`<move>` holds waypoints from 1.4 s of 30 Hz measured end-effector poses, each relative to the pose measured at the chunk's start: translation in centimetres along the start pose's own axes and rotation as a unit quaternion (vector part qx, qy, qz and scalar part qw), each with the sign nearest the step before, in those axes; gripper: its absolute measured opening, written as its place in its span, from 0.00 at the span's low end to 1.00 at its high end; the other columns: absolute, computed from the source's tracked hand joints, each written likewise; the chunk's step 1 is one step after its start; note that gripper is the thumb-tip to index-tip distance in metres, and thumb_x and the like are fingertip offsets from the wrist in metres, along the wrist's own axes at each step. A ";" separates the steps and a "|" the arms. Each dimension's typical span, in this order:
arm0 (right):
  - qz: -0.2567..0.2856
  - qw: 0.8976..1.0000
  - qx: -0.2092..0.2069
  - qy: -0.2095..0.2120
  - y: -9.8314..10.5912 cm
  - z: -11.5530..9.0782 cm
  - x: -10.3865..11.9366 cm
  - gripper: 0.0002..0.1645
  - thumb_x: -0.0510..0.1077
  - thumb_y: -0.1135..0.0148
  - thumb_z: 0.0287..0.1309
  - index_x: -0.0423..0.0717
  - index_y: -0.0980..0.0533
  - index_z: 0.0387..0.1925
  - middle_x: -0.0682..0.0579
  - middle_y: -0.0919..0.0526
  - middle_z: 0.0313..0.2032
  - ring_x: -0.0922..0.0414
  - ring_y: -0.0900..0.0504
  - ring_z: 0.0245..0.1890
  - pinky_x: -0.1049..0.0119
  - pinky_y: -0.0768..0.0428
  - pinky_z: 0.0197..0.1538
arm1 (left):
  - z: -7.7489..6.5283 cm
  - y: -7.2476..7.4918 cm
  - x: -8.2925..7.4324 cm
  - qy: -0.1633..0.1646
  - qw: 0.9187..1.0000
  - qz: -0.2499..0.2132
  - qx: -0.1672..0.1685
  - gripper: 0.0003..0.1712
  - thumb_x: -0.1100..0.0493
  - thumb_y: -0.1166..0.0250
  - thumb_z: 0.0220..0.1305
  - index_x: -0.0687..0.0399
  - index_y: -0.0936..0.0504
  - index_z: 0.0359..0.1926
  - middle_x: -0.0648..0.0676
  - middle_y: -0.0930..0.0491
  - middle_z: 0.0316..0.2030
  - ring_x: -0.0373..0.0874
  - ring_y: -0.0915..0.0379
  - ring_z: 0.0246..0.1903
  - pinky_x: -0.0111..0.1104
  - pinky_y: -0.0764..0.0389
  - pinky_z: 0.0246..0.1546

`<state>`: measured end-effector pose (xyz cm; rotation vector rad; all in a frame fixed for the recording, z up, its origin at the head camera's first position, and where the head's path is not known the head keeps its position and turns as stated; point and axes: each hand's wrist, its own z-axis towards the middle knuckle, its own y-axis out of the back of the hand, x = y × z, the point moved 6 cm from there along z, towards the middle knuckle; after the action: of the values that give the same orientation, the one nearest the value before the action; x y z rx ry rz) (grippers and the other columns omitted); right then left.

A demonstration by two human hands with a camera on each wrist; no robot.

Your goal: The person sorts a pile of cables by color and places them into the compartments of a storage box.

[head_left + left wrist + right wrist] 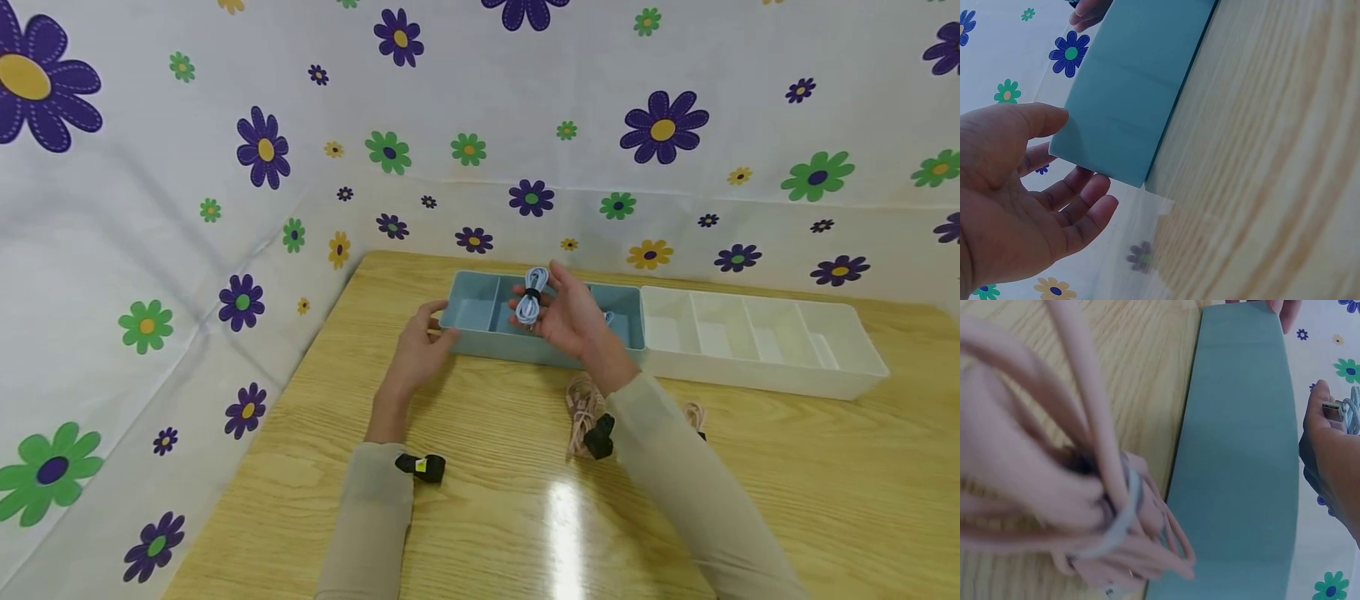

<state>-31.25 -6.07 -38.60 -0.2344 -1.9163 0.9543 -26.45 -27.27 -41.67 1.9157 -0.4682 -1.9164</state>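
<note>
My left hand (422,354) holds the left end of a blue divided storage box (517,347), thumb at its front edge and fingers round the end wall. In the left wrist view, the fingertips meet the box's corner. Over the box's middle compartments, my right hand (573,321) holds a light blue coiled cable (529,297) bound with a black tie, lying across the fingers. Its metal USB plug (1333,411) shows in the right wrist view. Another bit of light blue cable (609,317) lies in the right part of the box.
A white divided box (750,354) adjoins the blue one on the right. Under my right forearm lies a pink coiled cable (581,412), with a second pink cable (695,413) partly hidden by the sleeve. Flowered cloth (465,100) hangs behind and left of the wooden table (495,500).
</note>
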 end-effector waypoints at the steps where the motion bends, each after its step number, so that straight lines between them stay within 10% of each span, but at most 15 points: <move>1: -0.001 1.000 -0.002 -0.001 -0.1 0.0 0.1 0.32 0.61 0.62 0.76 0.53 0.51 0.73 0.41 0.33 0.57 0.47 0.27 0.52 0.55 0.18 0.46 | 0.0 0.1 0.0 0.000 1.000 0.001 -0.001 0.30 0.57 0.43 0.73 0.52 0.37 0.72 0.64 0.30 0.54 0.56 0.27 0.46 0.43 0.24 0.45; 18: -0.065 0.998 -0.014 -0.009 -2.9 0.8 2.0 0.30 0.60 0.59 0.76 0.54 0.50 0.70 0.43 0.30 0.50 0.48 0.24 0.45 0.56 0.17 0.42 | -0.1 0.4 -0.5 -0.029 1.000 -0.003 0.000 0.29 0.61 0.42 0.72 0.58 0.36 0.71 0.66 0.29 0.52 0.57 0.25 0.45 0.43 0.22 0.45; 42: -0.120 0.982 -0.126 -0.080 -1.5 4.2 -0.4 0.38 0.60 0.66 0.77 0.51 0.60 0.78 0.45 0.29 0.44 0.50 0.27 0.38 0.58 0.21 0.37 | -0.2 0.5 -0.3 -0.028 1.000 0.002 -0.008 0.29 0.61 0.41 0.72 0.57 0.35 0.70 0.64 0.28 0.50 0.52 0.29 0.41 0.39 0.25 0.43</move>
<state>-34.17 -9.46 -38.83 -0.0711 -2.1562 0.5843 -26.23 -27.53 -41.22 1.8534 -0.4702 -1.9697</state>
